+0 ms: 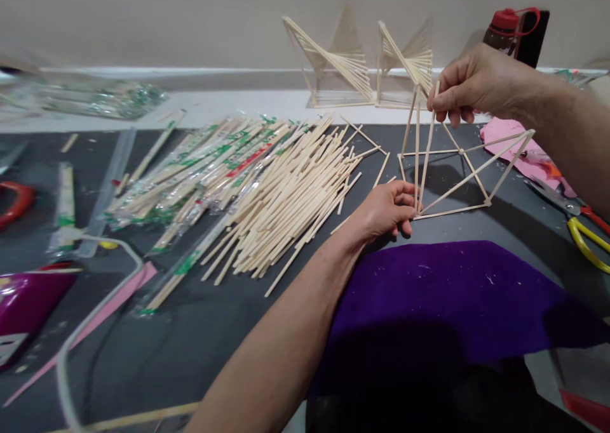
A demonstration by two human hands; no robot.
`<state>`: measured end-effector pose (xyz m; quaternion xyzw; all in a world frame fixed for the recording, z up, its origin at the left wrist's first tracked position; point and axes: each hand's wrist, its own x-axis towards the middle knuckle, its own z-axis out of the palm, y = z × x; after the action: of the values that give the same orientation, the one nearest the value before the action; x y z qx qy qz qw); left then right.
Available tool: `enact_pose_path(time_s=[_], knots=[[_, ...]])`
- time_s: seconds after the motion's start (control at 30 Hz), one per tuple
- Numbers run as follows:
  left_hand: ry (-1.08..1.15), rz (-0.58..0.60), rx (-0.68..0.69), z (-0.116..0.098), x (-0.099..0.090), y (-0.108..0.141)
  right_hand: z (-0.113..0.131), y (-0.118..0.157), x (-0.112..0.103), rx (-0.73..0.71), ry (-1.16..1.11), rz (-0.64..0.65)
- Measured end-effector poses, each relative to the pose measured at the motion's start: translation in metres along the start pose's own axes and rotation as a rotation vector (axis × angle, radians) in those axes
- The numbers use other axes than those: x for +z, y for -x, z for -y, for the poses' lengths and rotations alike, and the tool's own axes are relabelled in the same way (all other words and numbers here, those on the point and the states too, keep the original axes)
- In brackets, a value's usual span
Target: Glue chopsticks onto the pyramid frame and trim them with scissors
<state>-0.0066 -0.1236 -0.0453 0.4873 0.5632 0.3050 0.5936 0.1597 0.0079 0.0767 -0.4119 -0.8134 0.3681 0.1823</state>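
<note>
Behind the grey table (181,357) is a pale wall (190,20), and two stick models (350,74) stand near the foot of it. They look all done to me, with lots of sticks spread out like a fan.

From far off, I see one stick frame (476,172) on the right side of the table, by my two hands. It looks only partly made. Its bottom shape and some tall sticks are there, but it has no fan like the other two, so I think most sticks are left to add.

My right hand (469,90) is nearly closed, with thumb and finger pinching the top of one tall stick (430,133). My left hand (393,207) is half curled and holds the frame at its bottom corner with the fingertips.

Now I count: two models that look done and one frame. One big pile of loose sticks (286,211) lies to the left, too many to count. Wrapped sticks (190,160) lie beside it, and I can't count those either. I also see one purple cloth (429,280), one bottle (505,20) with a red lid, and one pair of yellow-handled scissors (569,206) on the right.
</note>
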Motion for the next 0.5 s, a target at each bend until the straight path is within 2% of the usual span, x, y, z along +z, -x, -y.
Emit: enact_pose_path(time_s=[0.17, 0.5], knots=[[-0.014, -0.002, 0.01, -0.0007, 0.0017, -0.0004, 0.0053, 0.0015, 0.0022, 0.03, 0.01, -0.016], [-0.039, -0.002, 0.029, -0.0008, 0.0019, -0.0016, 0.0081, 0.0067, 0.0034, -0.044, -0.071, 0.009]])
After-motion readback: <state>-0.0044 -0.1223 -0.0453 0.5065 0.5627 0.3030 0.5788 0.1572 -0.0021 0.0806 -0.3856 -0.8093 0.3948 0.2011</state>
